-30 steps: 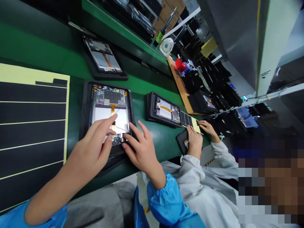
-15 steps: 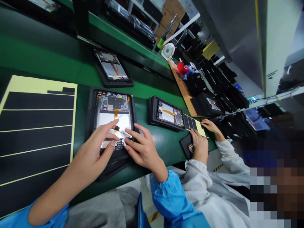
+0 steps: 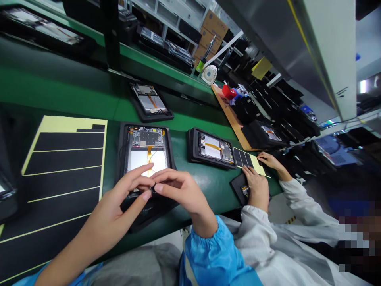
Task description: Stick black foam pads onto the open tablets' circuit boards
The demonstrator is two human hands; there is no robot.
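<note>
We work at a long green bench (image 3: 59, 97) in a factory aisle lined with black racks. Everything here places itself against the open tablet (image 3: 145, 161) in its black holder directly in front of us, its silver panel and orange flex cable (image 3: 150, 153) facing up. Left of that tablet lies a sheet of black strips on yellow backing (image 3: 65, 159). At the tablet's lower edge, our left hand (image 3: 123, 194) and right hand (image 3: 178, 188) come together, fingers curled in and fingertips (image 3: 157, 188) meeting; whatever they pinch, if anything, is too small for us to tell. Beyond the tablet sits a second tablet (image 3: 148, 97) in a holder. To the tablet's right lies a third tablet (image 3: 212, 146), and further right a co-worker's hands (image 3: 256, 184) rest on a small strip sheet (image 3: 245, 158) beside a black holder (image 3: 238, 184).
</note>
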